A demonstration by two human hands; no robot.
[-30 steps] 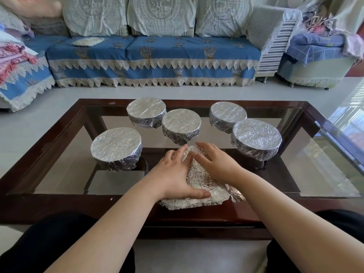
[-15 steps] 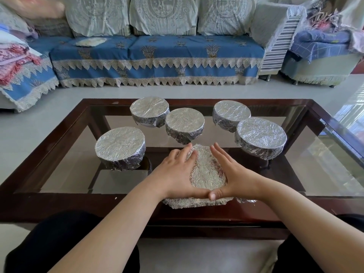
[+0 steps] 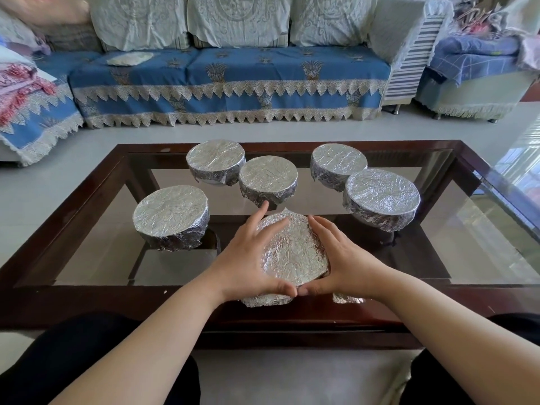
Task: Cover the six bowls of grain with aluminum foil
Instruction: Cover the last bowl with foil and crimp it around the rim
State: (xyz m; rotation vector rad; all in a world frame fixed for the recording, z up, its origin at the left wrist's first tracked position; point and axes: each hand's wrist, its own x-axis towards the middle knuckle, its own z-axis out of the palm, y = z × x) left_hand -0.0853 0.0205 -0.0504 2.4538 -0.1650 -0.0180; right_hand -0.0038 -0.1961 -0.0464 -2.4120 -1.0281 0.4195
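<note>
One head-worn camera looks forward and down, close over the glass table (image 3: 87, 229), sofa (image 3: 228, 71) beyond

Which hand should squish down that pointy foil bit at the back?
Probably the left hand: its fingertips already reach the far rim beside the raised foil point. The right hand sits lower on the near bowl's side.

Glass-topped coffee table (image 3: 87, 206) (dark wood frame): six foil-covered bowls (image 3: 172, 213) on it.

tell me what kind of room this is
Most likely a home living room: a long sofa with blue lace-edged covers, an armchair beside it, and a glass-topped coffee table holding foil-covered bowls.
</note>
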